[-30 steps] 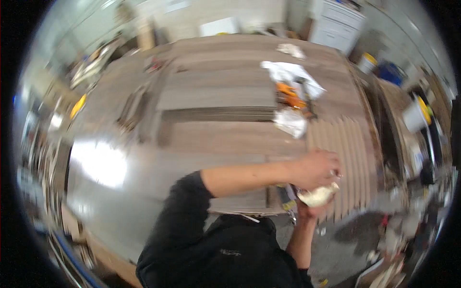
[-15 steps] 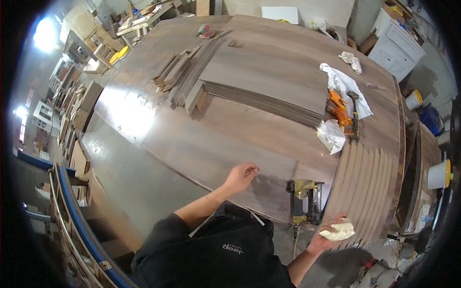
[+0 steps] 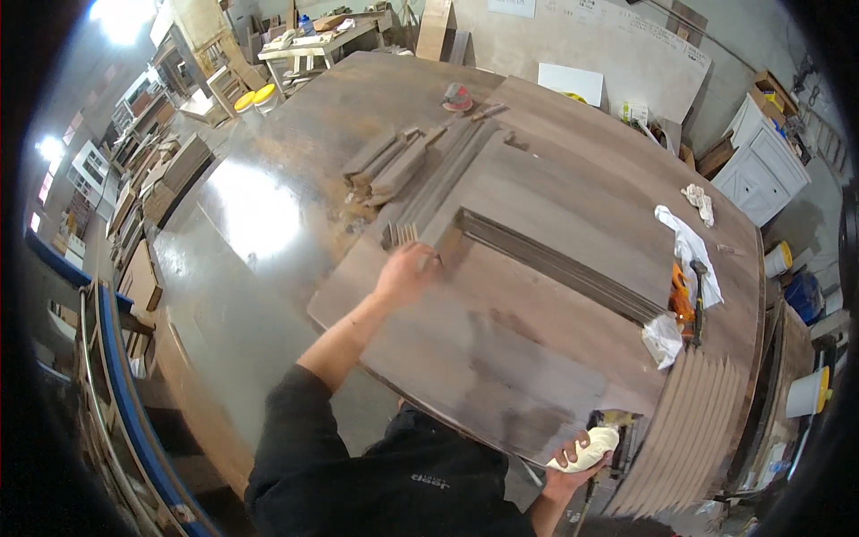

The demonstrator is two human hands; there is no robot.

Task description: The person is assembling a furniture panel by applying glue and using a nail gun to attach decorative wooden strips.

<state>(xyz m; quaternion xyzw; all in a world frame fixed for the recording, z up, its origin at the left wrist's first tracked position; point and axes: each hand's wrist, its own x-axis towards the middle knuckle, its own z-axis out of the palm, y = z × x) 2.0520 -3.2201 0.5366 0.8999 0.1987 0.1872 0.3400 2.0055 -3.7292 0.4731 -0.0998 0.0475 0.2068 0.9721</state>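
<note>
My left hand (image 3: pixel 407 273) reaches over the big table to the near ends of long grey-brown wood strips (image 3: pixel 447 166). Its fingers are blurred, and I cannot tell whether they grip a strip. A pale yellow crumpled bundle (image 3: pixel 586 450), perhaps a rag, is in the grasp of my right hand (image 3: pixel 568 470) at the table's near edge. Just beyond that hand lies a yellow-and-black nail gun (image 3: pixel 619 418), partly hidden by the hand and bundle. Right of the strips is a stack of grey-brown panels (image 3: pixel 573 210) with an L-shaped near edge.
At the right, thin slats (image 3: pixel 693 430) lie side by side. Beyond them are a crumpled white paper (image 3: pixel 662 340), an orange tool (image 3: pixel 683 300), a hammer (image 3: pixel 698 304) and a white cloth (image 3: pixel 693 251). Shorter wood pieces (image 3: pixel 394 166) and a sander (image 3: pixel 457 97) sit farther off.
My left hand has moved forward and left to the strip ends. My right hand, still holding the bundle, has come left in front of the nail gun. The whole view has shifted.
</note>
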